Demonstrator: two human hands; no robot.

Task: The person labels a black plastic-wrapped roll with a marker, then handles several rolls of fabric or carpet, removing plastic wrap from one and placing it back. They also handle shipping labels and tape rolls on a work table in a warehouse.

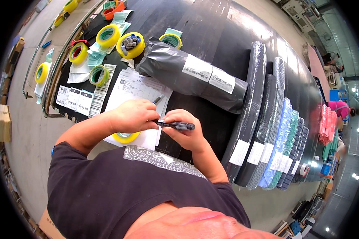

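Observation:
Both my hands meet over the paper sheets [137, 85] near the table's front edge. My right hand [187, 133] is closed around a black marker pen [181, 126], its thick end pointing right. My left hand [135, 115] is closed, its fingers pinching the marker's other end. Just beyond the left fingers a slim grey pen [158, 99] shows; whether it lies on the paper or is held, I cannot tell. A yellow tape roll [126, 137] sits partly hidden under my left forearm. Past my hands lies a dark grey plastic parcel [169, 73] with white barcode labels.
Rolls of yellow tape [108, 35] and a bowl-like roll holding small grey pieces [131, 45] stand at left, beside label sheets [75, 99]. Wrapped rolls [249, 107] and folded blue and green bundles [278, 143] line the right. A person in pink [339, 108] is far right.

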